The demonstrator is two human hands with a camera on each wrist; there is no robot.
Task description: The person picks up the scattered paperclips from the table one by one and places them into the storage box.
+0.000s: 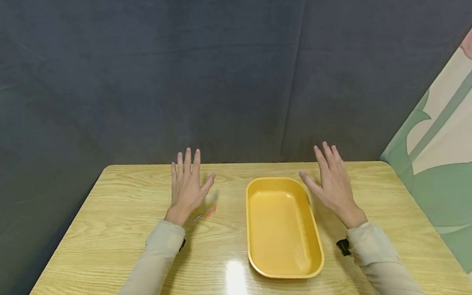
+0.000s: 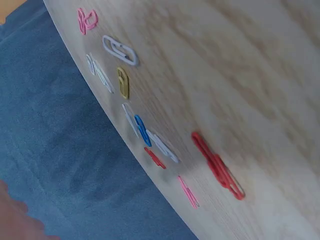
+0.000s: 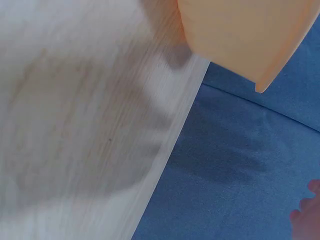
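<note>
My left hand (image 1: 186,189) hovers over the left part of the table with its fingers straight and spread, holding nothing. Under and beside it lie several paper clips; the left wrist view shows a large red paper clip (image 2: 217,166), a yellow one (image 2: 123,83), a blue one (image 2: 142,130), and white and pink ones. A deep yellow tray (image 1: 286,273) stands between the hands with a bare bottom. To the right of the tray my right hand (image 1: 335,186) is held up, fingers extended and thumb apart, with nothing in it. The tray's side also shows in the right wrist view.
The wooden table (image 1: 104,246) ends at a back edge against a dark blue cloth (image 1: 215,76). A floral-patterned surface (image 1: 457,188) lies beyond the table's right edge. Each sleeve has a small dark device at the wrist.
</note>
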